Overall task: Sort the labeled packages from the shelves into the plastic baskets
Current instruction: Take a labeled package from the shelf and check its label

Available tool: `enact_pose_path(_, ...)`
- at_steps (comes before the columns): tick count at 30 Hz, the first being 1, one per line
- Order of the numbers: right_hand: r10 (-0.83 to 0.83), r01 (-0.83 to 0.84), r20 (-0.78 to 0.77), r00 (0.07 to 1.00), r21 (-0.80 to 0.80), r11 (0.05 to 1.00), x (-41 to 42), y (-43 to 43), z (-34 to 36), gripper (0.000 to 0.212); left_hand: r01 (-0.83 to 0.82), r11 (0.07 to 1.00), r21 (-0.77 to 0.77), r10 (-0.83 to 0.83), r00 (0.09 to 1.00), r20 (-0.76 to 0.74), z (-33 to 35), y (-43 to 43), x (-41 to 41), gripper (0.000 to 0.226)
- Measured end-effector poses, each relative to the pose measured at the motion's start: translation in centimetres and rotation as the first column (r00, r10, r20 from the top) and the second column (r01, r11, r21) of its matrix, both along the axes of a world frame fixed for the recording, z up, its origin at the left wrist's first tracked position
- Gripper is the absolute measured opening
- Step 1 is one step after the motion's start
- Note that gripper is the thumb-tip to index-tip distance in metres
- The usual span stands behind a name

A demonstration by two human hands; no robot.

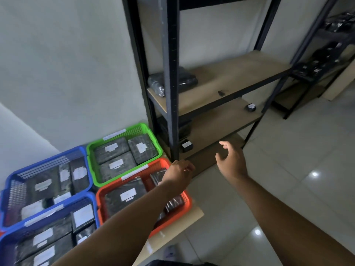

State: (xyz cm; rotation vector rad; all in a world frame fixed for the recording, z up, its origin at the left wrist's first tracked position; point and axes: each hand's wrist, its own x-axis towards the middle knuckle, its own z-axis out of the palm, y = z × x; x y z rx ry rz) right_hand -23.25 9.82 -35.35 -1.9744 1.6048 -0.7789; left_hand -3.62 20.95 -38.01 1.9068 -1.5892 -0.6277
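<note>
reaching the right hand (230, 156), fingers spread and empty, toward the small labeled package (186, 145) at the front corner of a lower shelf (221, 123), probably the next pick. hovering the left hand (179, 170) over the far rim of the orange basket (189, 200), fingers loosely curled on nothing visible.

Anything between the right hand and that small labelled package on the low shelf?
Nothing visible: only bare shelf board lies between the right hand and the small package. The black upright stands on the package's other side.
</note>
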Motion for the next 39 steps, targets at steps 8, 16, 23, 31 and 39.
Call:
enact_pose_path(8, 0.011, -0.012, 0.009, 1.0, 0.068, 0.998, -9.6, -11.8, -3.0, 0.045, 0.019, 0.996, 0.088, -0.021, 0.999, 0.025, -1.9, -10.8, -8.3, 0.022)
enact_pose_path(16, 0.133, -0.129, -0.021, 0.991, 0.134, 0.982, -20.0, -25.3, -3.1, 0.043, 0.004, 0.986, 0.166, -0.023, 0.993, 0.113, -2.8, -21.2, -19.6, 0.026)
enact_pose_path(23, 0.061, -0.065, 0.021, 0.998, 0.255, 0.965, -25.2, -35.9, -4.5, 0.039, 0.062, 0.969, 0.241, -0.09, 0.99, 0.108, -4.4, -27.2, -24.9, 0.027)
enact_pose_path(31, -0.001, 0.004, -0.008, 1.0, 0.302, 0.953, -27.6, -47.3, -7.5, 0.041, 0.03, 0.966, 0.258, -0.054, 0.995, 0.088, -10.1, -40.1, -24.8, 0.029)
enact_pose_path(39, 0.065, -0.044, -0.037, 0.997, 0.413, 0.91, -29.0, -58.7, -10.7, 0.053, 0.06, 0.937, 0.343, -0.078, 0.996, 0.041, -15.3, -54.0, -25.9, 0.029)
